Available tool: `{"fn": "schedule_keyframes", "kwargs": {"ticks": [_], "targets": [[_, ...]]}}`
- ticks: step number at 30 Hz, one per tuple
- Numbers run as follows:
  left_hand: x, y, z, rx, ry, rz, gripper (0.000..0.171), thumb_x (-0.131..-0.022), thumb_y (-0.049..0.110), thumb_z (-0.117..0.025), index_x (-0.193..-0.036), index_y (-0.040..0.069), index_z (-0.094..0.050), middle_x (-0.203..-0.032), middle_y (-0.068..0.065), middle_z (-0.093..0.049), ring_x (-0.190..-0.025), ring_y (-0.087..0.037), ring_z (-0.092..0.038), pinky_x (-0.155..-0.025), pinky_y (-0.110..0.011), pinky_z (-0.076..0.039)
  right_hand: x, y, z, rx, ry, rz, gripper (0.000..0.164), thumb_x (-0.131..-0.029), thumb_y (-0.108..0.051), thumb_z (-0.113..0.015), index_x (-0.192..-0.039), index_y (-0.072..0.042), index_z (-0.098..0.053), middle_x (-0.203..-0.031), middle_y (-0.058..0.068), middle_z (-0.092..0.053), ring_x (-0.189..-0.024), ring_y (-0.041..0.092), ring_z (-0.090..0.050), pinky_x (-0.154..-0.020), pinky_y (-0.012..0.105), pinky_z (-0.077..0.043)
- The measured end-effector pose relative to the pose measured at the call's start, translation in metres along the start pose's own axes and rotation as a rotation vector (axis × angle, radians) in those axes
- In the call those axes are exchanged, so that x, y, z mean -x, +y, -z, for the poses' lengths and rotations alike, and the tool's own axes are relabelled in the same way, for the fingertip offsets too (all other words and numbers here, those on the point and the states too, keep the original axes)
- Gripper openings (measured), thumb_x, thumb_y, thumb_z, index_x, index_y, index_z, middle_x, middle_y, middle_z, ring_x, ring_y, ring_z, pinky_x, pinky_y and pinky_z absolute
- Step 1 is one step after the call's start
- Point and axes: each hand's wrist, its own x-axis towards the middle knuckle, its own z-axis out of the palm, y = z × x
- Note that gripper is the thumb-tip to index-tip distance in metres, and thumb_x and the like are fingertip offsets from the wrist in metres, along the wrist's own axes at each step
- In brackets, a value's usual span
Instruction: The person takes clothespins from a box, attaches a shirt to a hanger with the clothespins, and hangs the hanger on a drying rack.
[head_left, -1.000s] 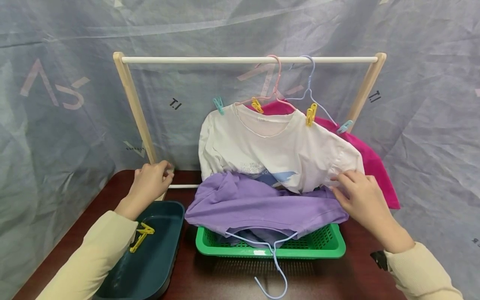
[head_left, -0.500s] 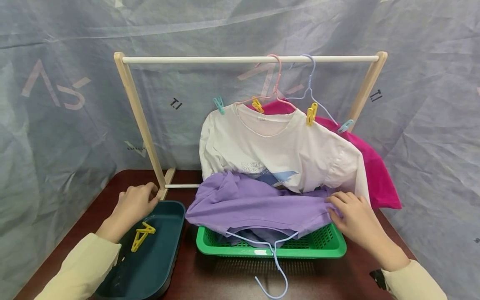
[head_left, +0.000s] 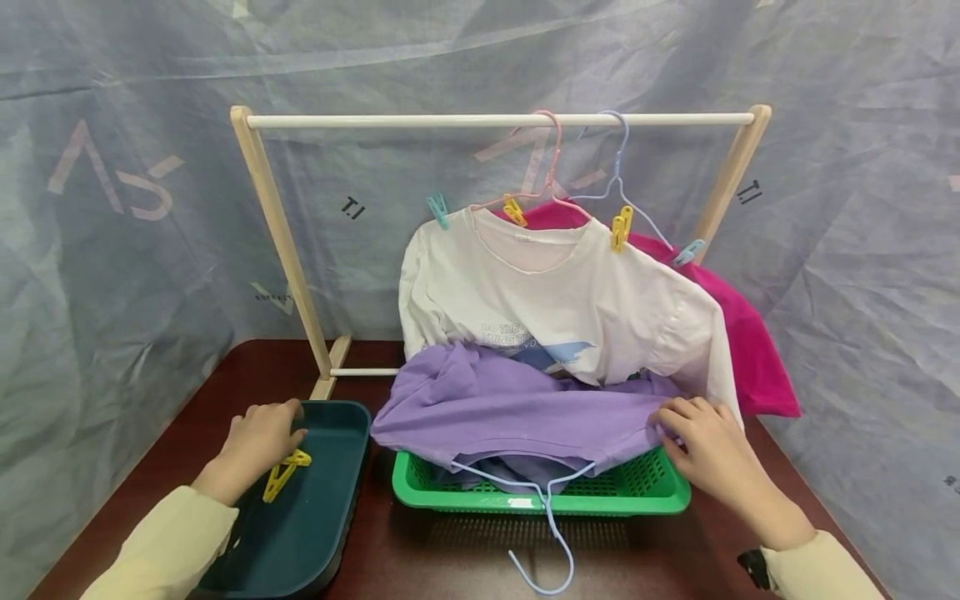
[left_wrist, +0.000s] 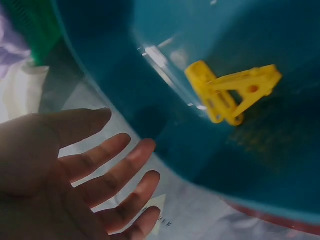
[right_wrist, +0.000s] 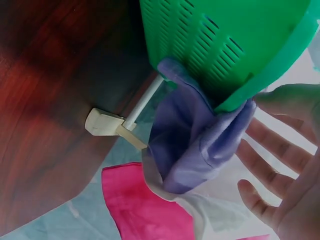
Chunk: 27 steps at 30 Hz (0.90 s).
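My left hand [head_left: 253,442] hovers over the dark teal tray [head_left: 318,533], fingers spread and holding nothing in the left wrist view. Yellow clothespins [left_wrist: 232,95] lie crossed in that tray, just beyond the fingertips. At the right, my right hand [head_left: 708,442] touches the sleeve end of a purple shirt [head_left: 517,417] with thumb and fingertips; the fingers look fairly straight in the right wrist view. The shirt lies over a green basket [head_left: 525,503], a light-blue hanger [head_left: 557,533] in its neck, hook toward me.
Behind stands a drying rack with a white bar [head_left: 390,122] and wooden posts. On it hang a white shirt [head_left: 540,292] and, behind, a magenta garment [head_left: 757,358]. Yellow clothespins [head_left: 621,229] and blue clothespins [head_left: 438,212] clip them. The dark red table [head_left: 420,558] lies beneath.
My left hand has moved down and toward me, from beside the rack's left post to over the tray. The right hand has come down from the white sleeve to the purple sleeve.
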Motion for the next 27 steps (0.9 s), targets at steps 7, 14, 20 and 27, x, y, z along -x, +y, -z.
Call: {"fn": "schedule_keyframes", "kwargs": {"ticks": [7, 14, 20, 27], "targets": [[-0.005, -0.007, -0.020, -0.077, -0.073, -0.001, 0.027, -0.078, 0.012, -0.069, -0.100, -0.001, -0.061, -0.087, -0.017, -0.064, -0.069, -0.030, -0.054, -0.060, -0.048, -0.045, 0.000, 0.000, -0.005, 0.008, 0.020, 0.002, 0.020, -0.060, -0.007, -0.074, -0.076, -0.013, -0.063, -0.078, -0.001, -0.060, -0.074, 0.022, -0.053, -0.061, 0.035, -0.031], [-0.005, -0.009, -0.036, -0.118, -0.054, -0.021, 0.021, -0.080, 0.004, -0.063, -0.100, -0.002, -0.061, -0.091, -0.022, -0.063, -0.076, -0.038, -0.055, -0.066, -0.053, -0.045, -0.001, 0.000, -0.010, 0.028, 0.014, -0.021, 0.020, -0.060, -0.009, -0.076, -0.075, -0.013, -0.063, -0.077, 0.000, -0.059, -0.074, 0.024, -0.054, -0.062, 0.037, -0.033], [-0.003, -0.006, -0.042, -0.182, -0.035, -0.031, 0.028, -0.082, -0.003, -0.059, -0.110, -0.002, -0.060, -0.101, -0.025, -0.062, -0.087, -0.044, -0.053, -0.073, -0.055, -0.044, 0.000, -0.001, -0.012, 0.043, 0.026, -0.029, 0.020, -0.060, -0.010, -0.076, -0.073, -0.013, -0.062, -0.076, 0.000, -0.059, -0.073, 0.024, -0.054, -0.062, 0.038, -0.033], [-0.001, -0.007, -0.049, -0.239, -0.022, -0.038, 0.025, -0.081, -0.005, -0.058, -0.106, 0.000, -0.062, -0.097, -0.023, -0.062, -0.087, -0.041, -0.053, -0.073, -0.053, -0.044, 0.001, 0.000, -0.015, 0.059, 0.033, -0.023, 0.017, -0.061, -0.013, -0.073, -0.074, -0.014, -0.061, -0.077, 0.000, -0.059, -0.071, 0.025, -0.054, -0.063, 0.040, -0.035]]}}
